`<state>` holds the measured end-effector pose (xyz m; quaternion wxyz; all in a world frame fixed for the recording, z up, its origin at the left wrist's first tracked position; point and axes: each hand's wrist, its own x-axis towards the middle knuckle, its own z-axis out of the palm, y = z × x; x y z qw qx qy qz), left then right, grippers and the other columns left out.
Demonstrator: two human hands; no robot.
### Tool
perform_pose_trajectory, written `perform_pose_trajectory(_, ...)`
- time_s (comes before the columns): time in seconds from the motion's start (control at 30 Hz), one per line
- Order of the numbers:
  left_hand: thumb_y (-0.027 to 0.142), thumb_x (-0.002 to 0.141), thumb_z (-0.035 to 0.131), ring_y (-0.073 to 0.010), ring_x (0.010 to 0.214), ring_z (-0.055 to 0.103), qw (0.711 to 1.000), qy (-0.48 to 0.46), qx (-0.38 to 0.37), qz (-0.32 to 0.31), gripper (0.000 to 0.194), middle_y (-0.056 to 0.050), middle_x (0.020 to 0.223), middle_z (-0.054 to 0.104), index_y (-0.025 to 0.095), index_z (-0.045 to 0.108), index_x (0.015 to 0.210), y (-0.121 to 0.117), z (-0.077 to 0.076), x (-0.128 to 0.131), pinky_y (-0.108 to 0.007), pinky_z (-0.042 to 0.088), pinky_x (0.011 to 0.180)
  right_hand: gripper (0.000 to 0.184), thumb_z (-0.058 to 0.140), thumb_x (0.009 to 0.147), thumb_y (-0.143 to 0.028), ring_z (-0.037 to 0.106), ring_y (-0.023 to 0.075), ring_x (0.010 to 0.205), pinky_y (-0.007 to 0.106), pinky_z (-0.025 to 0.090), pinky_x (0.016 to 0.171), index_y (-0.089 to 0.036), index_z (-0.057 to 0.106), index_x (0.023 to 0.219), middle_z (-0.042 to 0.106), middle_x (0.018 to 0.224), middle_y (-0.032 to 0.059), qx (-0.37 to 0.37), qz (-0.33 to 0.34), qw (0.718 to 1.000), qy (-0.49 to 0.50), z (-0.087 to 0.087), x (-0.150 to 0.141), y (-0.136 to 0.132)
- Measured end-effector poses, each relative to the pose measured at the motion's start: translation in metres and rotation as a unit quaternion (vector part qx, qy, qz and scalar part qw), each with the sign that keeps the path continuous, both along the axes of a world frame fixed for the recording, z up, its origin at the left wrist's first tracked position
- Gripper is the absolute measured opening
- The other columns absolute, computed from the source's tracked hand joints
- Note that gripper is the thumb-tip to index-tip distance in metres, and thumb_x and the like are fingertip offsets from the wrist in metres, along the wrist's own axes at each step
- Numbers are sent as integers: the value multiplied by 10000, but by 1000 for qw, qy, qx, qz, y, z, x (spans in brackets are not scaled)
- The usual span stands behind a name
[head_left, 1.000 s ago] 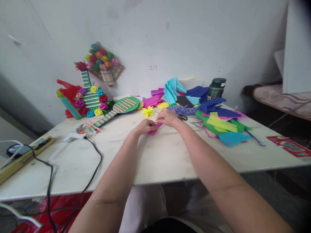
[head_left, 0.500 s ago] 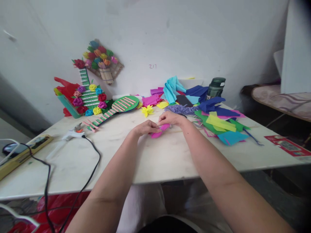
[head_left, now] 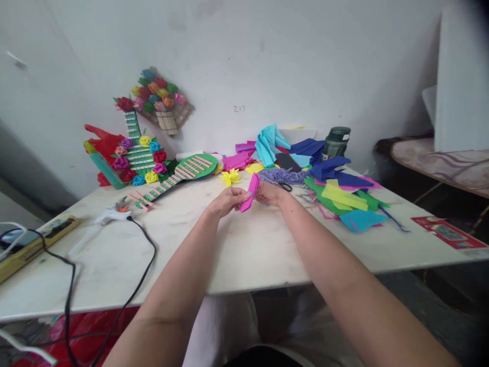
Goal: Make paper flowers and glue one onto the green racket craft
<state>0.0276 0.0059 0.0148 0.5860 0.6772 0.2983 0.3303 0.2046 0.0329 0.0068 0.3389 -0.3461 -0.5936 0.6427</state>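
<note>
- Folded magenta paper [head_left: 252,190]: located over the counter [head_left: 260,255], between both hands.
- Left hand [head_left: 228,200]: grip clamped on its left side.
- Right hand [head_left: 270,193]: grip clamped opposite (fingertips partly hidden from where I stand).
- Yellow paper flower [head_left: 230,177]: lying just beyond.

You hold a narrow, folded magenta paper strip [head_left: 252,187] near the frame's centre, its upper end tilted rightward.

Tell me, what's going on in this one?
A person at a white table holds a piece of folded pink paper between the left hand and right hand. A yellow paper flower lies just beyond. Loose coloured paper lies to the right, a glue gun to the left.
</note>
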Motion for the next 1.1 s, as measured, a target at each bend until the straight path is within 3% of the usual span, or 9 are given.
perform_pose_trajectory(0.17,450,655,700,-39,402,366,993,-79,27,84,379,26,481,474,118,526,598,7,-3,-4,-196,231,401,224,692,587,-279,143,20,345,195,38,371,-160,527,682,258,389,-122,12,-51,998,24,7,-5,-2)
perform_pose_trajectory(0.3,440,662,698,-39,400,358,988,-109,30,104,361,25,481,474,118,543,615,11,-6,-8,-192,222,390,214,670,637,-307,175,26,351,203,51,373,-133,596,736,291,398,-102,47,-61,997,-9,12,-7,-5)
perform_pose_trajectory(0.43,409,680,688,-38,387,347,985,-142,14,100,317,34,472,455,113,575,668,14,-9,-12,-187,215,379,166,641,633,-290,354,48,447,180,217,388,-137,581,611,454,518,-30,96,-76,990,76,11,-15,-6)
perform_pose_trajectory(0.53,390,661,698,-37,367,332,980,-161,-9,117,298,41,456,441,117,577,671,14,-9,-11,-190,207,368,157,623,618,-256,447,71,575,172,305,436,-154,532,542,525,650,5,122,-124,968,182,11,-24,-7)
perform_pose_trajectory(0.73,355,623,716,-39,351,295,967,-215,-41,128,282,73,403,328,129,548,624,11,-8,-2,-201,208,373,181,571,685,-284,339,47,451,182,138,343,-171,458,599,574,694,4,26,-137,939,315,14,-36,-13)
perform_pose_trajectory(0.83,355,629,719,-33,355,290,969,-222,-34,101,285,63,421,365,127,548,625,9,-9,2,-204,202,379,188,554,723,-283,279,36,396,180,131,337,-175,441,619,525,599,-25,-13,-119,937,328,15,-34,-13)
perform_pose_trajectory(0.93,361,625,728,-34,365,310,972,-219,-26,79,296,42,442,422,124,549,619,7,-8,7,-209,189,379,217,551,740,-285,224,31,358,166,134,334,-179,415,608,376,480,-69,-32,-97,939,327,16,-31,-12)
perform_pose_trajectory(1.1,368,581,761,-31,377,318,966,-240,-18,89,328,49,450,422,127,544,625,2,-2,14,-203,185,375,273,540,732,-256,132,31,334,157,103,319,-185,347,553,208,411,-97,-47,-96,936,336,19,-28,-10)
